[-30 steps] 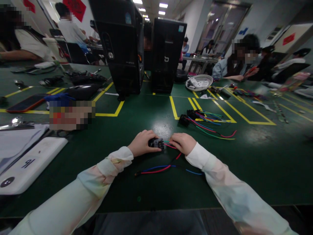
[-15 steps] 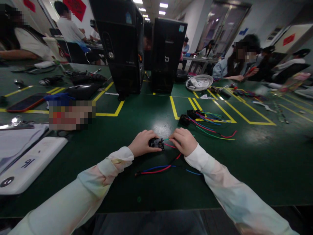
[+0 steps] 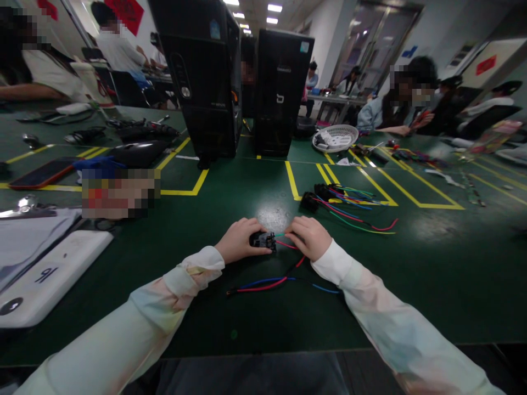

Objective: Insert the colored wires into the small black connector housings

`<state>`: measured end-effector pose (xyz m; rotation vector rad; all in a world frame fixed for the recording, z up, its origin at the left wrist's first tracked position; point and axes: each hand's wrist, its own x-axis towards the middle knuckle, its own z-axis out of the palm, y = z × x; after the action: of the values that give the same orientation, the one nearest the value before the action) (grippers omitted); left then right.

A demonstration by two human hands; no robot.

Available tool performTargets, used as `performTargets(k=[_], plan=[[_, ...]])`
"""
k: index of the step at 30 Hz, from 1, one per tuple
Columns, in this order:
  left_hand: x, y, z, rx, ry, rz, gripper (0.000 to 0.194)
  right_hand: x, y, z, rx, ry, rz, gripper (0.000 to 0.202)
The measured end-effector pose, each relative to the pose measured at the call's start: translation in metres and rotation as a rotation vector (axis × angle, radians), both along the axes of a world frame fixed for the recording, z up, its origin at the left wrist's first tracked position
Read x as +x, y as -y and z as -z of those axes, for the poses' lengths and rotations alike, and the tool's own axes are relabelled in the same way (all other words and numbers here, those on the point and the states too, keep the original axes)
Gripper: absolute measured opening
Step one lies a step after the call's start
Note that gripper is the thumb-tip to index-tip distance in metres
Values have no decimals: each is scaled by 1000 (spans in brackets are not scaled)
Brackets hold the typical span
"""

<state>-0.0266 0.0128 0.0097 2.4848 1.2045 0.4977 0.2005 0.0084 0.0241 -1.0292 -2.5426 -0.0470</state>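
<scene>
My left hand [image 3: 241, 240] is closed around a small black plug-like connector [image 3: 263, 240], its pronged end turned to the right. Between the thumb and fingers of my right hand [image 3: 309, 237] a thin green wire [image 3: 280, 235] is pinched, close to where it meets the connector. A red wire [image 3: 287, 244] also runs from the connector and passes under my right hand. Nearer to me, a red and blue wire pair [image 3: 263, 283] lies on the green table [image 3: 193, 323]. Its right end goes under my right sleeve.
Beyond my right hand lie black connectors with coloured wires [image 3: 310, 201]. Two black computer towers [image 3: 280, 99] stand at the back, beside a white basket [image 3: 335, 137]. To the left are a white device [image 3: 53, 277], papers [image 3: 33, 236] and a phone [image 3: 43, 173]. Other people sit further off.
</scene>
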Motion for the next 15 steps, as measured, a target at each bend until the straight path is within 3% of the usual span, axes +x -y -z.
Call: performTargets(k=[3, 8, 15], plan=[[0, 0, 1, 6, -2, 2, 47, 0, 1, -1, -34, 26, -16, 19], [0, -1, 2, 10, 3, 4, 47, -1, 4, -5, 76, 7, 34, 21], [-1, 0, 1, -8, 6, 3, 47, 2, -4, 7, -82, 138, 12, 20]])
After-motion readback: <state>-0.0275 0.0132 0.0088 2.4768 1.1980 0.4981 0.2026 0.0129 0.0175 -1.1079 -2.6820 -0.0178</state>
